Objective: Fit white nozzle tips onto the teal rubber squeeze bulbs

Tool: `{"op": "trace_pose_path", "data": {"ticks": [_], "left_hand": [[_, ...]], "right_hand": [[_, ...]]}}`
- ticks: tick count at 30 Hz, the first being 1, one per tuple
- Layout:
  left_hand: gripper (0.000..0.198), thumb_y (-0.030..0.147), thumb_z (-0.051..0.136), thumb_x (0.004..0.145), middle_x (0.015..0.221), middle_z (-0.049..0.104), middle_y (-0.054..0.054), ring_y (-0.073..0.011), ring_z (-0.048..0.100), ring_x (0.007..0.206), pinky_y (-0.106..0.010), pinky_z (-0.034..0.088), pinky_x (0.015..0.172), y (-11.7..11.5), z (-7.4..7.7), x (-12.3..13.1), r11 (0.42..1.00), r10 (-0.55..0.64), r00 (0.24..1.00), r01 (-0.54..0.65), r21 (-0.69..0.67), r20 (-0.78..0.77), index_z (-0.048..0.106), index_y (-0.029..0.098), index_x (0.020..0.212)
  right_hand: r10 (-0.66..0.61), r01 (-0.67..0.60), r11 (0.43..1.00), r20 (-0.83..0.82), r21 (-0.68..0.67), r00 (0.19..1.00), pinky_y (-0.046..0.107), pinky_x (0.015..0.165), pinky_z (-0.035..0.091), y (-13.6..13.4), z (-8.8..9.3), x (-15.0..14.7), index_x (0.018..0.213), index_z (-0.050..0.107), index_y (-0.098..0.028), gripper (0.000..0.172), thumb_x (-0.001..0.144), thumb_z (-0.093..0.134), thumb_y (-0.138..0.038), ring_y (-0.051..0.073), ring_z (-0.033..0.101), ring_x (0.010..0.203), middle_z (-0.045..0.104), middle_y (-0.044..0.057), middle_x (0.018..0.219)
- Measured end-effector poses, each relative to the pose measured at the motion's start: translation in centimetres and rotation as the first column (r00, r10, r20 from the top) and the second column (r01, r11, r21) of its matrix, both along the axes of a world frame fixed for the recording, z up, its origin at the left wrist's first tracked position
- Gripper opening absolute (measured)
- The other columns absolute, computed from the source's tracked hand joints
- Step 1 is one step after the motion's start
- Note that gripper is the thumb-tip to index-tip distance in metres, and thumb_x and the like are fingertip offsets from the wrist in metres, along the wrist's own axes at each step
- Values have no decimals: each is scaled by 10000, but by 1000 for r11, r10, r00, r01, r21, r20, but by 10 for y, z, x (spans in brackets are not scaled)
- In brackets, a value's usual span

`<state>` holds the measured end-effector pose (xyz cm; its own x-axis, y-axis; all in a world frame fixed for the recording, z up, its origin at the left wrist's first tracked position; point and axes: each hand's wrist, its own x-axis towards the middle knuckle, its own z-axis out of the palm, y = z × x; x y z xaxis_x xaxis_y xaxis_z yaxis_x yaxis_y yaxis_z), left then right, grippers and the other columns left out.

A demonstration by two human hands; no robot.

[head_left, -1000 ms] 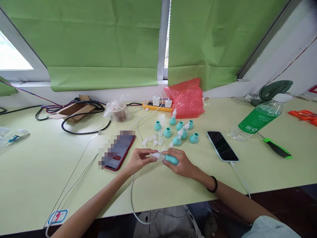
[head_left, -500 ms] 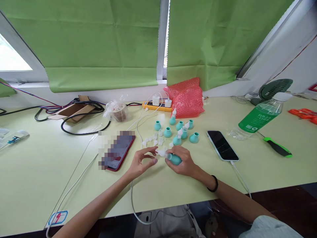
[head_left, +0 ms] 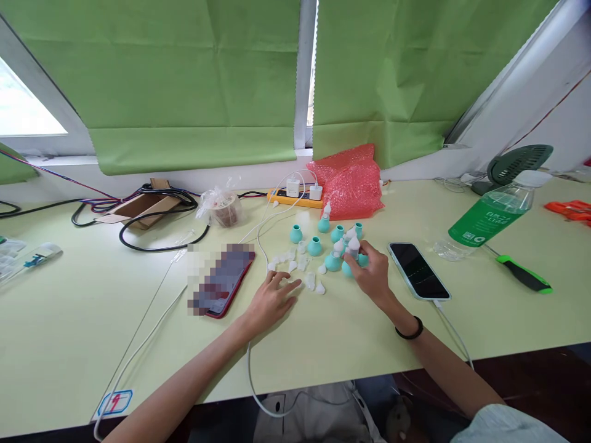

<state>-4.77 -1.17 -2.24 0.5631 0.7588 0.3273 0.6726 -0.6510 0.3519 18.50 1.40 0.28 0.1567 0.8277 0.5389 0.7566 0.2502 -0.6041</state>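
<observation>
My right hand [head_left: 373, 271] pinches the white tip [head_left: 353, 247] of a teal bulb, which rests upright among the other bulbs. My left hand [head_left: 272, 301] is low over the table with its fingers apart, holding nothing, beside small translucent pieces [head_left: 311, 282]. More clear pieces [head_left: 279, 259] lie just beyond its fingertips. Several teal bulbs with open necks, such as one [head_left: 314, 247] near the middle, stand behind the hands. A bulb [head_left: 324, 226] at the back carries a white tip, and so does another [head_left: 332, 261] just left of my right hand.
A red-edged phone [head_left: 231, 280] lies left, a charging phone [head_left: 419, 271] right. Beyond it are a tilted green-labelled bottle [head_left: 489, 215] and a screwdriver [head_left: 525, 274]. A pink bubble-wrap bag [head_left: 353, 187] and power strip [head_left: 295, 198] lie behind. A white cable [head_left: 250, 369] runs beside my left arm.
My right hand has moved right and away from me, taking the tipped bulb from in front of me to the group. My left hand has come away from the white tip and lowered.
</observation>
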Motion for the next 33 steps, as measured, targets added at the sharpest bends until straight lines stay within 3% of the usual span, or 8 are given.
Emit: {"op": "trace_pose_path", "data": {"ticks": [6,13,19,22,26,33], "left_hand": [[315,200,425,789,968,531,-103,-213,430,895,-384,420,767,1,-2,1,999,-19,998,20,26,-54,507,209,1093],[319,135,373,795,802,573,-85,-193,449,802,-320,437,679,7,-6,-4,999,38,999,-38,38,-18,512,160,1082],[240,186,417,780,770,574,-84,-194,460,783,-301,428,650,10,-2,-9,977,188,982,-188,96,16,597,153,935],[238,201,415,781,776,572,-83,-189,462,771,-294,427,629,10,0,-9,965,240,970,-242,102,33,609,156,911],[245,232,429,784,806,561,-86,-192,452,798,-304,426,663,8,-1,-7,979,183,983,-181,95,-15,599,164,946],[221,282,433,799,863,547,-78,-195,429,817,-309,416,663,5,-4,-3,984,173,978,-168,53,-119,607,208,914]], "right_hand": [[-42,45,997,37,-70,998,240,550,348,6,-1,4,724,499,-195,139,705,426,-312,155,500,587,567,5,641],[-31,37,993,53,-114,998,251,594,347,12,-7,5,793,514,-192,172,709,428,-315,175,531,671,587,16,713],[-25,25,993,-3,-116,1000,261,604,364,12,-7,5,828,490,-191,188,730,415,-332,168,522,654,581,16,724],[-8,3,996,-55,-87,998,284,653,380,11,-6,4,890,476,-199,202,731,433,-316,180,540,718,601,22,797],[48,-50,999,-135,-11,990,315,718,385,11,-6,3,959,435,-205,218,753,427,-277,185,553,777,613,17,801],[100,-83,993,-248,79,964,317,685,404,12,-8,2,1042,347,-209,318,746,456,-249,176,545,789,589,37,861]]}}
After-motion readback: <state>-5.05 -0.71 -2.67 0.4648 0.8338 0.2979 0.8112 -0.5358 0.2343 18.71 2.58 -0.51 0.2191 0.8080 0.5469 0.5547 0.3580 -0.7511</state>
